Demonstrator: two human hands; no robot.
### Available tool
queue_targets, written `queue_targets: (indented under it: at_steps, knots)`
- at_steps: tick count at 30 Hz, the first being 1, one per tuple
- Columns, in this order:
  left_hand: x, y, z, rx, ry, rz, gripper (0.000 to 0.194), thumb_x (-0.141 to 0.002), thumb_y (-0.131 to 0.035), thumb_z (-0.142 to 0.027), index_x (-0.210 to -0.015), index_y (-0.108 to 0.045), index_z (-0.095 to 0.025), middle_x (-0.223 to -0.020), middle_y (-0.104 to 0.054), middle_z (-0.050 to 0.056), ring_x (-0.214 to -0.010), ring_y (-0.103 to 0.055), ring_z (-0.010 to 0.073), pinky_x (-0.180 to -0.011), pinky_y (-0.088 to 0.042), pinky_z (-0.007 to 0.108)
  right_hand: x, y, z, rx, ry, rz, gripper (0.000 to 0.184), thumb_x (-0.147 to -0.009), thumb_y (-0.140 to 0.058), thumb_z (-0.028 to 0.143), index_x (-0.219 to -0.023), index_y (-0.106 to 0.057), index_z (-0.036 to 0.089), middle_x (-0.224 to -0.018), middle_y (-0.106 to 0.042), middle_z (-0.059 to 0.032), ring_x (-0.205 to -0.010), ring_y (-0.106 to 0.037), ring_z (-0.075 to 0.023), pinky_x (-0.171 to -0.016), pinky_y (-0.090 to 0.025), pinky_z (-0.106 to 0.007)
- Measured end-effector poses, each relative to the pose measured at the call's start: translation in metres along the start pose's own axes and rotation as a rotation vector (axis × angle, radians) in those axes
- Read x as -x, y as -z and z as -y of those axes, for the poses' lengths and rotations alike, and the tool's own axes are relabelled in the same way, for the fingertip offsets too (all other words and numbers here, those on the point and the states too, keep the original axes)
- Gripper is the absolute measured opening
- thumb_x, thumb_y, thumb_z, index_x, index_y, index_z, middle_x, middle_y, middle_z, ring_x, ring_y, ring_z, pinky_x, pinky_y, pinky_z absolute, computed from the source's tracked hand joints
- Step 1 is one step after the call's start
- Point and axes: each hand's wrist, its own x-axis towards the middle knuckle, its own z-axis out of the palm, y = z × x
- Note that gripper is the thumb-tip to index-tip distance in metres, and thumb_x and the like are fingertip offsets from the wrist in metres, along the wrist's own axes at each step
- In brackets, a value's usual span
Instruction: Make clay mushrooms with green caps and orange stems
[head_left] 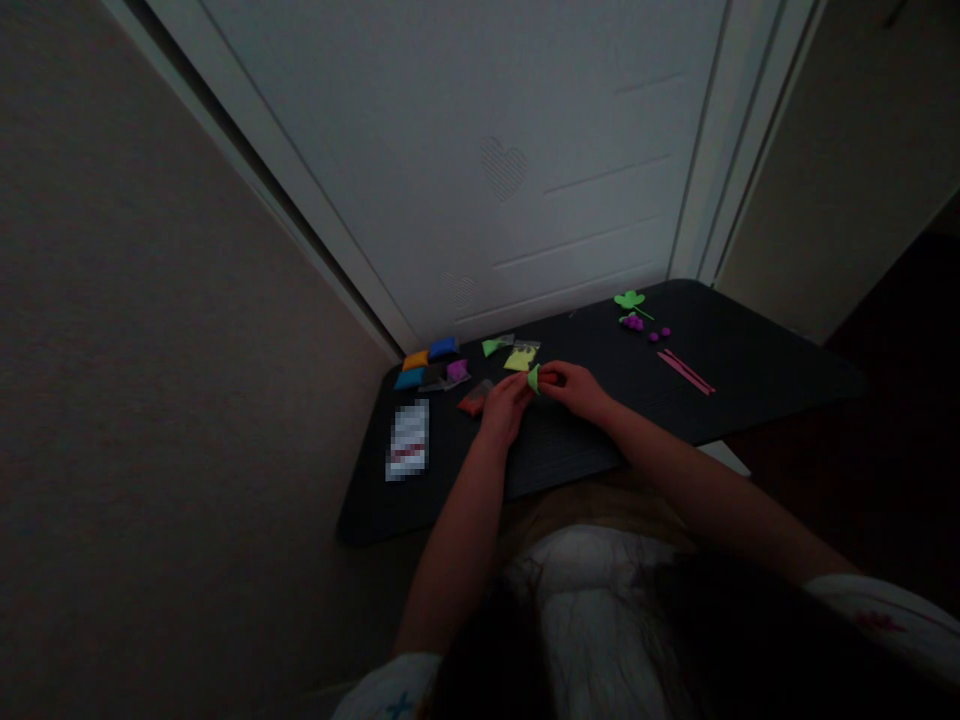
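My left hand (505, 400) and my right hand (579, 388) meet above the middle of the dark table. Between their fingertips is a small piece of modelling clay, with a bright green part (533, 379) toward the left and a red part (550, 379) toward the right. The fingers of both hands are closed on it and cover some of it. Right beside my left hand lies a clear bag of red clay (475, 400). Just beyond the hands rests a bag of yellow clay (521, 356), and a bag of green clay (495, 346) is behind that.
Bags of orange (415, 360), blue (444, 347) and purple clay (457, 370) lie at the table's left. A blurred packet (408, 440) is nearer. To the right are a green clover shape (629, 300), purple clay balls (634, 323) and pink sticks (686, 372). A white door (420, 180) stands behind.
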Motion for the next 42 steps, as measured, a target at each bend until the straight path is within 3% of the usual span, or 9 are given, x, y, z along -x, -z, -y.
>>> queue_targets:
  at_steps: [8, 14, 21, 26, 32, 38, 42]
  knots:
    - [0.000, 0.001, 0.000, 0.000, -0.007, 0.026, 0.015, -0.063, -0.066, -0.016, -0.078, -0.063, -0.012, -0.081, -0.065, 0.005, -0.082, -0.060, 0.0144, -0.084, -0.041, 0.031, -0.001, 0.000, -0.001, 0.038, 0.006, -0.016, 0.020, -0.070, -0.058, 0.029, -0.087, -0.063, 0.018, -0.082, -0.064, -0.0030, -0.076, -0.058, -0.0155, -0.073, -0.044, -0.030]
    - [-0.002, 0.003, 0.000, 0.025, -0.028, 0.004, 0.013, -0.065, -0.064, -0.016, -0.078, -0.063, -0.014, -0.078, -0.065, 0.003, -0.082, -0.060, 0.0140, -0.083, -0.041, 0.030, -0.001, -0.002, -0.004, -0.008, -0.006, -0.018, 0.029, -0.071, -0.058, 0.032, -0.097, -0.059, 0.019, -0.090, -0.065, -0.0037, -0.079, -0.059, -0.0148, -0.074, -0.046, -0.030]
    - [-0.003, 0.004, 0.000, 0.030, -0.038, -0.016, 0.013, -0.064, -0.064, -0.016, -0.077, -0.063, -0.014, -0.078, -0.066, 0.003, -0.080, -0.061, 0.0145, -0.082, -0.042, 0.031, -0.002, -0.001, -0.006, -0.044, -0.020, 0.001, 0.021, -0.071, -0.058, 0.032, -0.087, -0.060, 0.018, -0.084, -0.065, -0.0030, -0.074, -0.060, -0.0143, -0.073, -0.046, -0.031]
    - [-0.005, 0.005, 0.000, 0.040, -0.061, -0.030, 0.011, -0.065, -0.064, -0.016, -0.076, -0.063, -0.014, -0.076, -0.065, 0.002, -0.077, -0.061, 0.0132, -0.081, -0.042, 0.030, -0.002, -0.003, -0.008, -0.067, -0.031, -0.031, 0.031, -0.071, -0.059, 0.032, -0.099, -0.056, 0.019, -0.087, -0.065, -0.0031, -0.077, -0.059, -0.0143, -0.073, -0.046, -0.031]
    - [-0.005, 0.005, 0.000, 0.049, -0.082, -0.051, 0.012, -0.066, -0.064, -0.017, -0.077, -0.062, -0.014, -0.078, -0.065, 0.003, -0.078, -0.061, 0.0135, -0.082, -0.042, 0.030, -0.001, -0.001, -0.006, -0.119, -0.048, -0.040, 0.021, -0.070, -0.060, 0.034, -0.085, -0.060, 0.019, -0.080, -0.064, -0.0022, -0.074, -0.059, -0.0144, -0.072, -0.045, -0.031]
    - [-0.002, 0.002, -0.003, 0.074, 0.001, -0.033, 0.019, -0.071, -0.061, -0.028, -0.085, -0.060, -0.017, -0.082, -0.064, 0.005, -0.079, -0.062, 0.0161, -0.081, -0.044, 0.033, -0.005, 0.002, 0.002, -0.269, -0.102, -0.060, 0.025, -0.071, -0.058, 0.030, -0.093, -0.057, 0.017, -0.093, -0.065, -0.0060, -0.084, -0.060, -0.0145, -0.078, -0.045, -0.030]
    - [0.001, 0.000, -0.004, 0.096, 0.083, 0.025, 0.023, -0.072, -0.060, -0.030, -0.089, -0.059, -0.016, -0.081, -0.065, 0.006, -0.078, -0.062, 0.0177, -0.076, -0.046, 0.032, -0.006, 0.004, 0.006, -0.331, -0.157, -0.045, 0.027, -0.075, -0.053, 0.033, -0.096, -0.055, 0.016, -0.092, -0.064, -0.0064, -0.079, -0.060, -0.0139, -0.072, -0.046, -0.029]
